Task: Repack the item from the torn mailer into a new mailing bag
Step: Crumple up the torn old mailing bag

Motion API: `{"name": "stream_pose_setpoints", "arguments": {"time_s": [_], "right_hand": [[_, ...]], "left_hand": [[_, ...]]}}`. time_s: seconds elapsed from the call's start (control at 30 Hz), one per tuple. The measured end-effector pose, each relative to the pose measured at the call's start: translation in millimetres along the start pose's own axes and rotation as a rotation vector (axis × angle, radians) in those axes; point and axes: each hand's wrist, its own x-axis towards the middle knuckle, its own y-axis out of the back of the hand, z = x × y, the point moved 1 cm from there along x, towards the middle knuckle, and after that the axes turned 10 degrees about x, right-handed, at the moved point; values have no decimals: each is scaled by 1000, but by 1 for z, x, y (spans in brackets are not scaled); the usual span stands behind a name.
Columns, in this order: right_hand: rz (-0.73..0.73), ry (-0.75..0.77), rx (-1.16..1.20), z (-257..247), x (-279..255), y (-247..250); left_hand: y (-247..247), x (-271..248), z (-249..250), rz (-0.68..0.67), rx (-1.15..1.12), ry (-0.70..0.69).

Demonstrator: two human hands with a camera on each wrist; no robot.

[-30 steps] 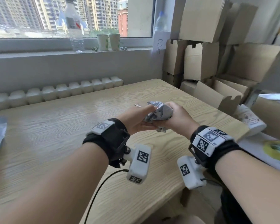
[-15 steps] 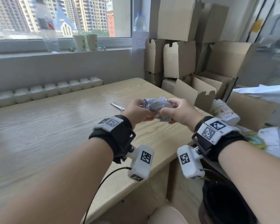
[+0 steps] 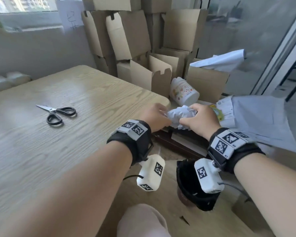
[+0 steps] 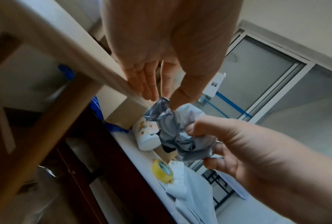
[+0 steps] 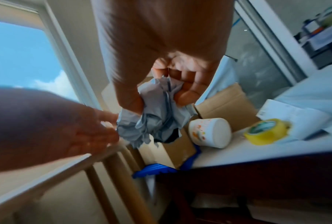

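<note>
A crumpled grey mailer (image 3: 181, 115) is balled up between my two hands, just past the right edge of the wooden table (image 3: 75, 142). My right hand (image 3: 198, 117) grips the ball with curled fingers and thumb (image 5: 180, 84). My left hand (image 3: 155, 115) is at the ball's left side. In the left wrist view its fingers (image 4: 147, 84) are straight, and only the thumb tip touches the mailer (image 4: 180, 130). A dark patch shows at the underside of the ball (image 5: 157, 115). Flat white mailing bags (image 3: 256, 117) lie on the side desk to the right.
Black-handled scissors (image 3: 58, 112) lie on the table to the left. A white cartoon-printed cup (image 3: 184, 93) lies on its side beyond the hands, with a yellow tape roll (image 5: 266, 131) beside it. Cardboard boxes (image 3: 143, 40) are stacked behind. A black bin (image 3: 193, 190) stands below my right wrist.
Both hands carried the crumpled mailer to the right, off the table and over the side desk. The view swung right with them. My left hand has loosened its hold.
</note>
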Motion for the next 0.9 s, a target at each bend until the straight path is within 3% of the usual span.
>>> {"name": "stream_pose_setpoints", "arguments": {"time_s": [0.17, 0.3, 0.4, 0.53, 0.73, 0.9], "right_hand": [[62, -90, -44, 63, 9, 13], [15, -173, -97, 119, 13, 16], [-12, -230, -109, 157, 15, 6], [-49, -324, -147, 198, 19, -7], [-143, -429, -213, 247, 17, -16], [-54, -473, -278, 269, 15, -26]], "left_hand": [[-63, 36, 14, -110, 69, -80], [-107, 62, -1, -320, -106, 7], [-138, 68, -7, -480, -121, 31], [-175, 75, -12, -592, -86, 50], [-208, 86, -27, -650, -96, 193], [-220, 87, -38, -669, -73, 214]]}}
